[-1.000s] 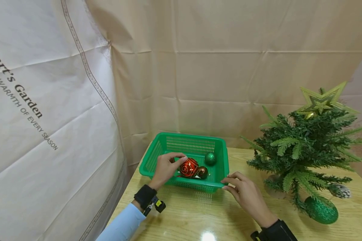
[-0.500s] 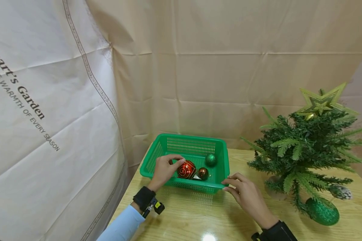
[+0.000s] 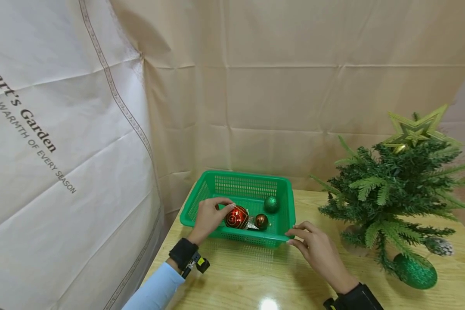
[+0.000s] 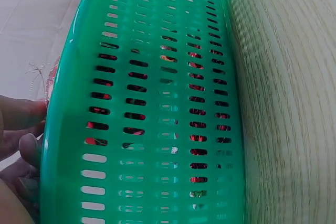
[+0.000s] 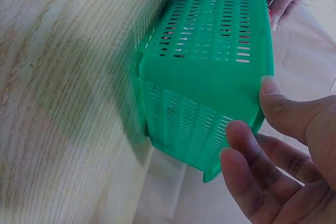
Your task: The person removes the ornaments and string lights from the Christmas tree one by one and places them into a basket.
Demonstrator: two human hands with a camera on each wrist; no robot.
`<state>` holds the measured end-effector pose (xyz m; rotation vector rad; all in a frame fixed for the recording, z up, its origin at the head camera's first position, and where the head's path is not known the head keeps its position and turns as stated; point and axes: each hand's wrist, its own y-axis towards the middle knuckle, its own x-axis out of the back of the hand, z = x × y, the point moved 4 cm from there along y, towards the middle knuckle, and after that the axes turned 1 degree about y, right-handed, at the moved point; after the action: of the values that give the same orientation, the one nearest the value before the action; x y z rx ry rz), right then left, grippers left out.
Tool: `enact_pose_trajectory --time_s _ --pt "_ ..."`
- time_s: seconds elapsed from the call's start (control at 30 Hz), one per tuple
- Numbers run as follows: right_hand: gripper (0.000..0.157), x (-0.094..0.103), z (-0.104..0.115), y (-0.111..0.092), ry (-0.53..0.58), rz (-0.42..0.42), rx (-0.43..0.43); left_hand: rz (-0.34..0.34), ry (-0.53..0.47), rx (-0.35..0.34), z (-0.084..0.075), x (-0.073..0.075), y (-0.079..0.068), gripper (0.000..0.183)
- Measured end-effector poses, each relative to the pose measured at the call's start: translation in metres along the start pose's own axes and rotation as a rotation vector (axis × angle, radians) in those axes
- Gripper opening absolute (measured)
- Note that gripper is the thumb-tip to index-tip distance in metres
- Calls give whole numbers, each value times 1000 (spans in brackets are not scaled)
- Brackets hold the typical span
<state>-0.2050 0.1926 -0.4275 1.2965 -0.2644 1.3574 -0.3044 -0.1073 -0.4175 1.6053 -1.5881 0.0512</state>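
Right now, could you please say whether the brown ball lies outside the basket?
No, the brown ball lies inside the basket, near the red ornament.

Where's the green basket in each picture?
Head: the green basket is just below the middle.
Left wrist: it stretches from top edge to bottom edge, filling the middle.
Right wrist: it reaches from the top edge to below the middle.
Shared landmark: the wooden table.
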Motion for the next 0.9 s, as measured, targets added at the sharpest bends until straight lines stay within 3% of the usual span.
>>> enact_pose_trajectory --time_s 0.3,0.53,0.9 --pt "22 1 -1 -1 -5 -6 5 32 79 -7 0 0 0 9" --pt "22 0 -1 0 0 -10 13 17 119 -16 -1 3 -1 7" --pt "22 -2 -1 -1 4 -22 22 6 172 36 0 9 0 8"
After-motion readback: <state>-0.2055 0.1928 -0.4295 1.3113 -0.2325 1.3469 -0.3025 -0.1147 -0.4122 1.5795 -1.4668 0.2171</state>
